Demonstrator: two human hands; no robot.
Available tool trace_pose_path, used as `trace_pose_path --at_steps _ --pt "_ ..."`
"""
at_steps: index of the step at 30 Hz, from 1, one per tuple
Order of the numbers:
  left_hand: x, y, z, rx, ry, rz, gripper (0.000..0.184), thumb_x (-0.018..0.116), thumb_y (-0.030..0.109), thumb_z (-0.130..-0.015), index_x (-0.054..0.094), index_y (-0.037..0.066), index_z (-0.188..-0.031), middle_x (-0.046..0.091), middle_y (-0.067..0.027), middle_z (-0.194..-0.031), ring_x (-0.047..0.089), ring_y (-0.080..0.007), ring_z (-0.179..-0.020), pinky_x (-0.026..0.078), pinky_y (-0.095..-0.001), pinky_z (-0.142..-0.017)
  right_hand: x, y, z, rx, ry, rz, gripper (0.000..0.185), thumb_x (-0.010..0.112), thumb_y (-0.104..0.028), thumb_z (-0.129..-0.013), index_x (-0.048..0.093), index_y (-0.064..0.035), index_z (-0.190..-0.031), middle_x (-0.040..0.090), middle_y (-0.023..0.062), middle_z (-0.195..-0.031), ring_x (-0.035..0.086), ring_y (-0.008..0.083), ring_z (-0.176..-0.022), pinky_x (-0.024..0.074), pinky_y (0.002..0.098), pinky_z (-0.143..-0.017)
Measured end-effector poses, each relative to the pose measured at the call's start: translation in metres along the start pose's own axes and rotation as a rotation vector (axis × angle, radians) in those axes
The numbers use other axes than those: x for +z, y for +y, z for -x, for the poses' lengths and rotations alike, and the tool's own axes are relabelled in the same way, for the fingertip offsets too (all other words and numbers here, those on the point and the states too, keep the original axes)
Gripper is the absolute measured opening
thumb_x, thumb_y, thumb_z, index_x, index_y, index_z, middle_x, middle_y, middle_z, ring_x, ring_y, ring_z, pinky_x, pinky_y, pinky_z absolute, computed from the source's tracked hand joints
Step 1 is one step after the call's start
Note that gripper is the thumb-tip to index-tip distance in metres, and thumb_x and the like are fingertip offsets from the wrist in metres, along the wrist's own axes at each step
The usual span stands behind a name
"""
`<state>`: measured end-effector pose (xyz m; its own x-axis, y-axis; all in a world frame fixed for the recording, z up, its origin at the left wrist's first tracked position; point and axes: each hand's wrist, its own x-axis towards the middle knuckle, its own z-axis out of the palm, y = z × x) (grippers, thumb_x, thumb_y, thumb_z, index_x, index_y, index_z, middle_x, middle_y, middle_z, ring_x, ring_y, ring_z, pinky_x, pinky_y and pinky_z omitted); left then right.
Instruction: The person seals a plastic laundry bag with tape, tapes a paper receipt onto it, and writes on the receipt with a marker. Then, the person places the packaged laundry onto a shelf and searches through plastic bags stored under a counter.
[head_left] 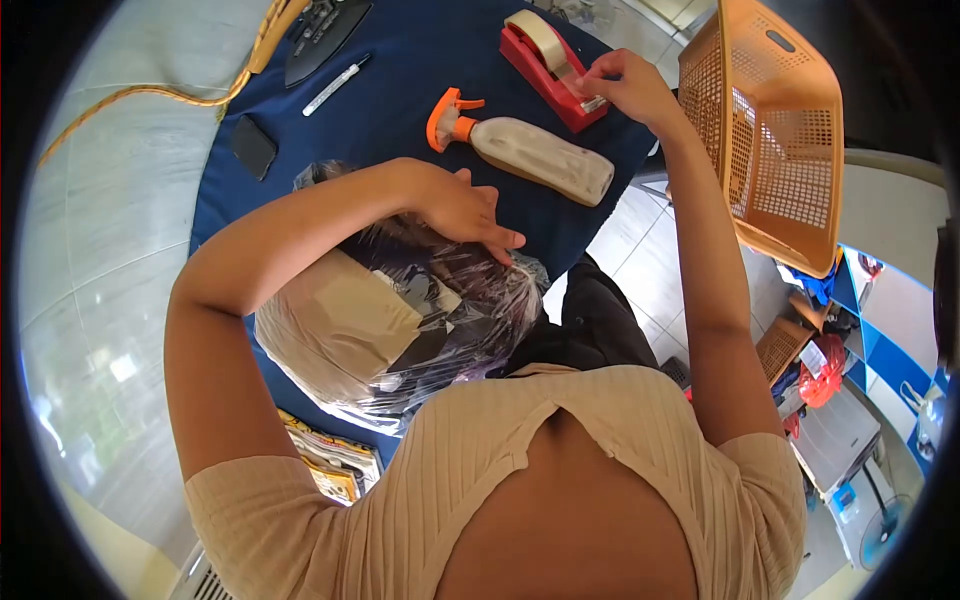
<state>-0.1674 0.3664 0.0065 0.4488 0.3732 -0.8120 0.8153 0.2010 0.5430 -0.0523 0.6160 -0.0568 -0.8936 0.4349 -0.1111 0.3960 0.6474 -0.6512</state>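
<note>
One blue-covered table (330, 130) carries a plastic-wrapped bundle (350, 310), nearest the person, directly under the left hand (455, 205); its fingers are bent and touch the film, though whether they grip it cannot be told. Beyond, a spray bottle (545, 158) lies on its side. At the far right edge, the right hand (638, 92) reaches a red tape dispenser (545, 85), thumb and fingertips pinching the tape strip (570, 80) beside the roll (540, 42).
</note>
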Motion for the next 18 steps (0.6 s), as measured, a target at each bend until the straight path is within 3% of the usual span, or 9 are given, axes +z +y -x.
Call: trace_pose_path --at_steps 2,5,7,8,10,11,14,17,18 --pt "0.006 -0.004 -0.001 0.023 0.019 0.005 0.058 0.023 0.065 -0.098 0.063 0.035 -0.126 0.054 -0.0076 -0.099 0.037 -0.0221 -0.097 0.026 -0.0321 -0.092 0.003 0.003 0.011 0.079 0.029 -0.169 0.027 0.067 -0.029 -0.083 0.073 -0.0029 -0.082 0.069 0.0088 -0.078 0.063 0.0165 -0.073 0.0467 0.0300 -0.071" --pt "-0.001 -0.001 0.005 -0.026 -0.021 0.045 0.062 0.023 0.075 -0.090 0.066 0.042 -0.119 0.043 -0.0150 -0.133 0.038 -0.0418 -0.120 0.031 -0.0495 -0.103 0.005 0.004 0.043 0.227 0.147 -0.340 0.027 0.070 -0.030 -0.079 0.074 -0.0041 -0.084 0.068 0.0101 -0.074 0.063 0.0165 -0.067 0.0482 0.0318 -0.064" --pt "-0.002 0.000 0.007 -0.045 -0.008 0.037 0.062 0.024 0.075 -0.090 0.067 0.042 -0.119 0.043 -0.0155 -0.134 0.038 -0.0421 -0.119 0.030 -0.0501 -0.103 0.013 0.004 0.065 0.353 0.148 -0.372 0.023 0.070 -0.024 -0.081 0.072 -0.0022 -0.088 0.068 0.0087 -0.075 0.060 0.0141 -0.067 0.0471 0.0296 -0.062" --pt "-0.003 0.001 0.008 -0.054 -0.002 0.031 0.061 0.024 0.075 -0.090 0.067 0.042 -0.119 0.043 -0.0158 -0.134 0.038 -0.0422 -0.118 0.030 -0.0503 -0.103 0.014 0.003 0.069 0.390 0.150 -0.595 0.021 0.069 -0.021 -0.082 0.070 -0.0013 -0.089 0.069 0.0087 -0.078 0.060 0.0141 -0.067 0.0470 0.0282 -0.062" --pt "-0.005 0.005 0.011 -0.057 0.004 0.021 0.061 0.024 0.075 -0.090 0.067 0.041 -0.119 0.043 -0.0161 -0.134 0.039 -0.0419 -0.116 0.030 -0.0506 -0.103 0.013 0.003 0.074 0.455 0.147 -1.038 0.016 0.067 -0.014 -0.085 0.067 0.0006 -0.091 0.070 0.0085 -0.082 0.061 0.0142 -0.069 0.0467 0.0254 -0.063" --pt "-0.007 0.007 0.011 -0.060 0.011 0.020 0.061 0.024 0.075 -0.090 0.067 0.041 -0.118 0.043 -0.0162 -0.134 0.039 -0.0417 -0.116 0.030 -0.0507 -0.103 0.010 0.011 0.073 0.383 0.061 -1.068 0.011 0.063 -0.010 -0.089 0.063 0.0006 -0.090 0.070 0.0095 -0.089 0.065 0.0146 -0.078 0.0473 0.0217 -0.069" --pt "-0.008 0.003 0.013 -0.040 0.009 0.007 0.062 0.024 0.076 -0.090 0.067 0.041 -0.118 0.044 -0.0166 -0.133 0.040 -0.0411 -0.113 0.030 -0.0508 -0.102 0.015 0.004 0.085 0.258 0.071 -1.435 0.011 0.064 -0.012 -0.090 0.062 -0.0020 -0.088 0.070 0.0086 -0.090 0.067 0.0139 -0.088 0.0469 0.0197 -0.073" --pt "-0.007 -0.001 0.014 -0.028 0.038 -0.012 0.061 0.021 0.067 -0.097 0.065 0.035 -0.124 0.052 -0.0106 -0.101 0.037 -0.0240 -0.093 0.026 -0.0316 -0.091 0.018 0.013 0.091 0.405 0.149 -1.297 0.012 0.065 -0.016 -0.091 0.061 -0.0048 -0.087 0.071 0.0075 -0.093 0.068 0.0144 -0.092 0.0460 0.0183 -0.073" --pt "-0.006 -0.001 0.015 -0.024 0.033 -0.011 0.061 0.021 0.066 -0.097 0.066 0.035 -0.123 0.052 -0.0107 -0.100 0.038 -0.0240 -0.094 0.025 -0.0317 -0.091 0.017 0.010 0.093 0.438 0.106 -1.236 0.012 0.066 -0.017 -0.091 0.062 -0.0051 -0.089 0.071 0.0068 -0.092 0.068 0.0135 -0.090 0.0458 0.0184 -0.072"
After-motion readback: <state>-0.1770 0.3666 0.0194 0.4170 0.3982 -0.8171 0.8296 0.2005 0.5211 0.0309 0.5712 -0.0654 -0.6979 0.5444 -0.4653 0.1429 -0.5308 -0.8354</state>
